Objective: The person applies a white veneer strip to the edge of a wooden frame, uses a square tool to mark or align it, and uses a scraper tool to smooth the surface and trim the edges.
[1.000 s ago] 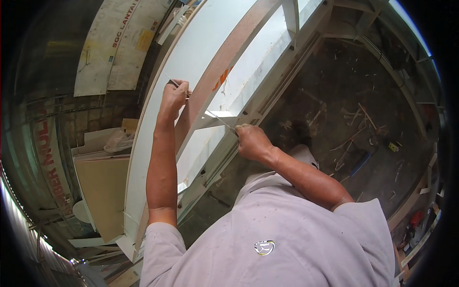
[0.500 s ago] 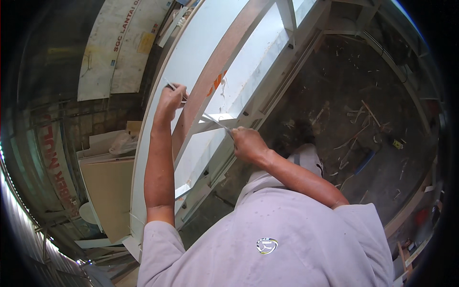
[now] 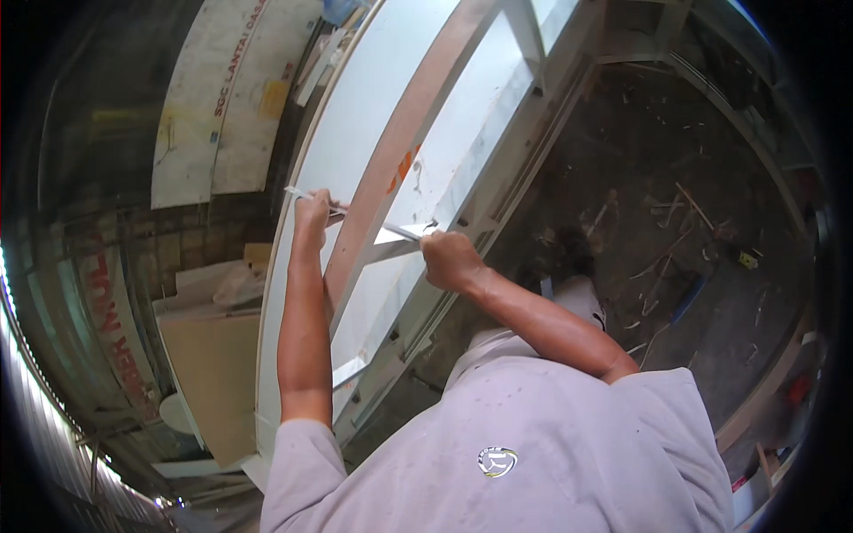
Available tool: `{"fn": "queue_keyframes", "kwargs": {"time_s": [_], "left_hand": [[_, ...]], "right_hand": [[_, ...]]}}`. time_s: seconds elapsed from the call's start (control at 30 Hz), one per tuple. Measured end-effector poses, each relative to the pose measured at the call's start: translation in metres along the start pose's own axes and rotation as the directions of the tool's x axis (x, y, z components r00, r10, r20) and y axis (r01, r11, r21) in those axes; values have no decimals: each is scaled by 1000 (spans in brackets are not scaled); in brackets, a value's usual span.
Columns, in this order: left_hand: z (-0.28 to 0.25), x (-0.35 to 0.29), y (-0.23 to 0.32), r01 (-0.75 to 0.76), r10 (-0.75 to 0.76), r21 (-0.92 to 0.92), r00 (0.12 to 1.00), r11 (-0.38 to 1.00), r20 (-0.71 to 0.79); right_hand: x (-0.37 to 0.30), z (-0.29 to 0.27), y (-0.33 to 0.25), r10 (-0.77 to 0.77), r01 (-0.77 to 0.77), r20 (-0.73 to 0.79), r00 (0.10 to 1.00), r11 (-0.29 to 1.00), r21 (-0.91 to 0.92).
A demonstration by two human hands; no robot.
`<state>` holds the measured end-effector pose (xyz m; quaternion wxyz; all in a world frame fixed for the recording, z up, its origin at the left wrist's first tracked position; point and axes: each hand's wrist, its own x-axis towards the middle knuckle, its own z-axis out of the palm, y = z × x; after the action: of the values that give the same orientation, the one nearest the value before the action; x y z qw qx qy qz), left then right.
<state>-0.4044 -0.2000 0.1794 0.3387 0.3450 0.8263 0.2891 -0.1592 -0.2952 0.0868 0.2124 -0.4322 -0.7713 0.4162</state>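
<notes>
A long, thin pale grey strip [image 3: 402,232] is held between my two hands across a reddish-brown wooden rail [image 3: 391,147]. My left hand [image 3: 311,216] is closed around it on the rail's far left side, and its end pokes out past the fingers. My right hand [image 3: 450,260] grips the other end in a fist, over the white frame's near edge. Where the strip meets the rail it drops out of sight, seemingly passing beneath. The rail belongs to a long white panelled frame [image 3: 355,98] with crosspieces. Whether the strip is metal or plastic I cannot tell.
Offcuts and shavings litter the dark floor [image 3: 622,178] to the right, along with a blue-handled object [image 3: 685,300] and a small yellow-and-black item [image 3: 748,259]. Pale boards [image 3: 240,98] lie far left. A tan panel [image 3: 213,373] leans left of the frame.
The strip lies at a flatter angle, its left end lower in the picture. My left hand has come nearer, while my right hand has shifted slightly left. The view has moved a little too.
</notes>
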Motion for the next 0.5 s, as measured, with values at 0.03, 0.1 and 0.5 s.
{"fn": "queue_keyframes", "kwargs": {"time_s": [0.03, 0.1, 0.5], "left_hand": [[8, -4, 5, -48, 44, 55, 997, 997, 65], [21, -24, 23, -139, 110, 154, 977, 978, 184], [17, 28, -25, 8, -77, 211, 943, 977, 323]], "right_hand": [[-8, 3, 4, 13, -13, -13, 1000, 1000, 4], [-35, 8, 13, 31, -30, -23, 999, 999, 25], [-35, 39, 46, 0, 1, -74, 997, 1000, 5]]}}
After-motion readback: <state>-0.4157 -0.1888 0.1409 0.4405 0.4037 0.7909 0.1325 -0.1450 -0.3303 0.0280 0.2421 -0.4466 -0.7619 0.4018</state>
